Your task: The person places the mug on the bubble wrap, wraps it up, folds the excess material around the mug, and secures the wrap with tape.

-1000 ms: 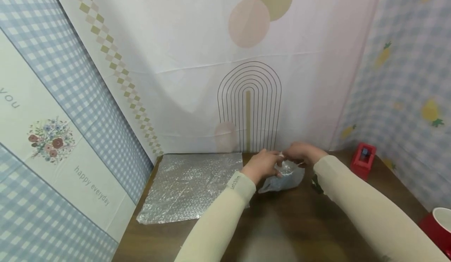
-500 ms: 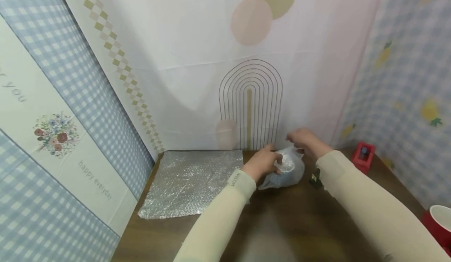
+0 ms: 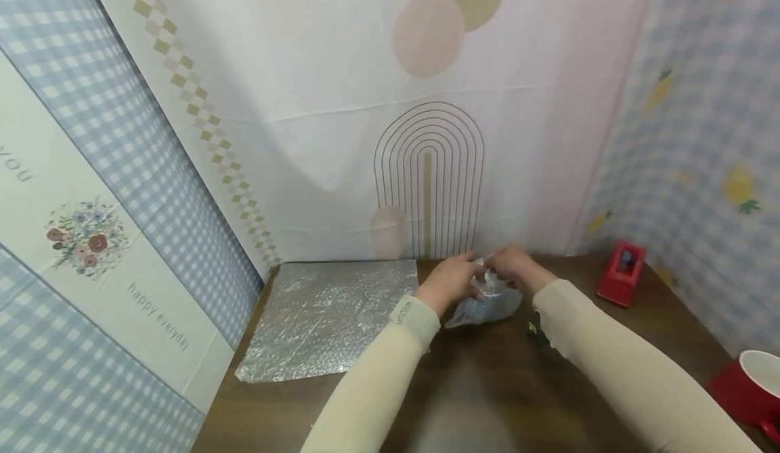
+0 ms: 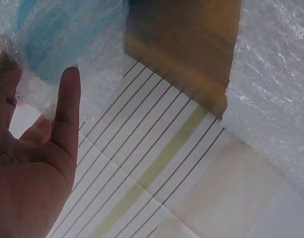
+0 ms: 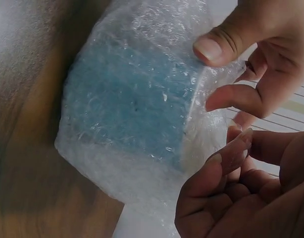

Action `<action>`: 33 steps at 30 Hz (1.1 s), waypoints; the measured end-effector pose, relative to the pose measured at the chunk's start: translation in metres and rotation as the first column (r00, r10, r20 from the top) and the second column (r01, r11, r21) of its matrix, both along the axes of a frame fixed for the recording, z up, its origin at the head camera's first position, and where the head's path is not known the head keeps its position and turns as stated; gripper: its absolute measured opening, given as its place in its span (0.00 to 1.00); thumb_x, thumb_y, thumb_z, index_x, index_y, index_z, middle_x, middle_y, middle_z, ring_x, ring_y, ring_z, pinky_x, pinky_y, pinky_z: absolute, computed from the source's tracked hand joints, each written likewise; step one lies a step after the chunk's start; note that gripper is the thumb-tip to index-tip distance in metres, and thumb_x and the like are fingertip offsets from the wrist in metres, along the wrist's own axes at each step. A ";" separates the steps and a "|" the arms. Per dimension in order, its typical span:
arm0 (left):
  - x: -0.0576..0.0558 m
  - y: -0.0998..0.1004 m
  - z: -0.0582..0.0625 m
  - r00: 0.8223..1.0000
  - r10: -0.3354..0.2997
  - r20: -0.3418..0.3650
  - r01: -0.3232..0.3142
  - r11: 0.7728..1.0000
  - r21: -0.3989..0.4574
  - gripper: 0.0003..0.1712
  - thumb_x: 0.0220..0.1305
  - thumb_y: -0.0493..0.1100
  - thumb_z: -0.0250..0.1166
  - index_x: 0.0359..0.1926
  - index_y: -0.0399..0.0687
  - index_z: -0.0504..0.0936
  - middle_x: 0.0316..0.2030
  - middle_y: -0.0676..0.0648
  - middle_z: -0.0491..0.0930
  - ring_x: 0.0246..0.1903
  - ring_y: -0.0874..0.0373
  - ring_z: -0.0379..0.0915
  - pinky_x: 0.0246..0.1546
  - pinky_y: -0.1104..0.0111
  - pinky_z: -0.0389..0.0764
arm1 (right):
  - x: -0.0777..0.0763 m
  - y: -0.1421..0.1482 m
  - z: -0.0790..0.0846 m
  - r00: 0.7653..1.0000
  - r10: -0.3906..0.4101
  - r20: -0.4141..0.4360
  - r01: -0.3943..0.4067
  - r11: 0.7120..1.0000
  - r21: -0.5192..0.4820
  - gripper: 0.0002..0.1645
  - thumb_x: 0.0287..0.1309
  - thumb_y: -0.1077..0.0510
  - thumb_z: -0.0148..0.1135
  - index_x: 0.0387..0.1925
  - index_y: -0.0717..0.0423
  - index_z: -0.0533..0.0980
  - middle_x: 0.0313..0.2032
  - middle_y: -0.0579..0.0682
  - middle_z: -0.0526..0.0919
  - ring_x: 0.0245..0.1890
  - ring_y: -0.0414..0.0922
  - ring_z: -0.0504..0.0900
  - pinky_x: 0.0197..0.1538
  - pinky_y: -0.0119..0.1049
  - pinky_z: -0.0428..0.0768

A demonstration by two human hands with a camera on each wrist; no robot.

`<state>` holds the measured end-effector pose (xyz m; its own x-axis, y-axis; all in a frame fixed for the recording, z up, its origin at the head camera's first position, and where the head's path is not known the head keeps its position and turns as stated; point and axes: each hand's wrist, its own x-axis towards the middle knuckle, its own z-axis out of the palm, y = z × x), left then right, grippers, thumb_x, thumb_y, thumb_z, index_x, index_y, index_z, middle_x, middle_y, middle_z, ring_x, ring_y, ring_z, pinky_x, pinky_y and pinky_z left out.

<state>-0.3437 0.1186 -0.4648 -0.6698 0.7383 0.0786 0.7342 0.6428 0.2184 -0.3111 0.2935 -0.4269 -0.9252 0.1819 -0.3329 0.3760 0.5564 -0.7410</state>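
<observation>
A blue cup-like thing with a pale rim stands wrapped in clear bubble wrap near the back of the table. My left hand holds this bundle from the left. Its thumb presses the outside of the wrap, and its other fingers curl at the rim, as the right wrist view shows. Over the top, my right hand pinches a bit of bubble wrap between curled fingers and thumb. In the right wrist view the right hand is close beside the left fingers. The pinched edge itself is mostly hidden.
A flat sheet of bubble wrap covers the table's left part. To the right sit a red tape dispenser and a red mug with a white inside. A small dark thing lies partly behind my right sleeve.
My right hand lifted away from the bundle, up and to the right, then came back down onto its top beside the left hand. The left hand has kept its hold.
</observation>
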 end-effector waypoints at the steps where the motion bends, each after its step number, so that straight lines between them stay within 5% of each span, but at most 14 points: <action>1: 0.000 -0.001 0.000 1.000 -0.003 -0.003 0.003 1.000 -0.010 0.21 0.67 0.59 0.80 0.57 0.59 0.93 0.88 0.47 0.67 0.82 0.50 0.74 0.79 0.66 0.80 | 0.001 -0.001 0.000 1.000 0.009 -0.007 -0.009 1.000 0.011 0.16 0.79 0.60 0.56 0.48 0.69 0.84 0.42 0.55 0.83 0.38 0.44 0.78 0.42 0.38 0.83; 5: 0.002 -0.003 0.000 1.000 -0.012 -0.012 0.012 1.000 -0.018 0.21 0.67 0.59 0.81 0.56 0.59 0.94 0.82 0.48 0.76 0.78 0.52 0.79 0.76 0.66 0.82 | 0.005 -0.004 -0.001 0.999 0.039 -0.013 -0.038 0.998 0.059 0.20 0.80 0.59 0.54 0.51 0.73 0.84 0.43 0.57 0.84 0.38 0.45 0.77 0.43 0.38 0.83; 11: 0.004 -0.002 -0.007 0.998 -0.039 -0.041 0.038 0.999 -0.027 0.22 0.66 0.60 0.81 0.56 0.59 0.93 0.57 0.56 0.90 0.56 0.59 0.87 0.61 0.70 0.87 | 0.013 0.000 -0.008 0.996 0.089 -0.001 -0.088 0.990 0.108 0.21 0.84 0.59 0.52 0.49 0.71 0.85 0.35 0.50 0.80 0.31 0.42 0.74 0.38 0.36 0.79; 16: 0.004 0.001 -0.007 0.999 -0.038 -0.025 0.038 0.999 -0.023 0.23 0.65 0.59 0.82 0.57 0.58 0.94 0.55 0.57 0.93 0.55 0.59 0.89 0.60 0.71 0.87 | 0.026 0.008 -0.010 0.994 0.110 -0.015 -0.109 0.992 0.063 0.20 0.83 0.61 0.57 0.59 0.76 0.82 0.43 0.56 0.87 0.43 0.47 0.83 0.45 0.42 0.87; 20: 0.000 0.001 -0.003 1.000 -0.021 -0.015 0.021 1.000 -0.024 0.24 0.65 0.60 0.82 0.57 0.58 0.93 0.56 0.55 0.94 0.56 0.56 0.90 0.60 0.68 0.88 | 0.033 0.012 -0.006 0.997 0.061 -0.048 -0.061 0.998 -0.013 0.30 0.78 0.63 0.66 0.70 0.81 0.71 0.50 0.65 0.87 0.46 0.50 0.88 0.48 0.41 0.91; 26: -0.003 -0.002 0.003 1.000 -0.009 -0.011 0.009 1.000 -0.005 0.24 0.66 0.60 0.82 0.58 0.58 0.92 0.58 0.55 0.94 0.58 0.55 0.90 0.62 0.67 0.88 | 0.036 0.019 -0.008 0.998 0.047 -0.045 -0.050 0.997 -0.056 0.14 0.75 0.65 0.72 0.48 0.68 0.74 0.38 0.54 0.81 0.36 0.45 0.84 0.39 0.34 0.88; 33: 0.002 -0.002 -0.002 1.000 -0.007 -0.007 0.007 1.000 0.017 0.23 0.66 0.59 0.82 0.57 0.57 0.92 0.59 0.54 0.94 0.59 0.54 0.90 0.62 0.67 0.88 | 0.045 0.016 -0.028 0.996 0.044 -0.075 -0.045 0.999 -0.013 0.16 0.72 0.67 0.74 0.38 0.62 0.71 0.35 0.54 0.82 0.32 0.41 0.85 0.37 0.35 0.89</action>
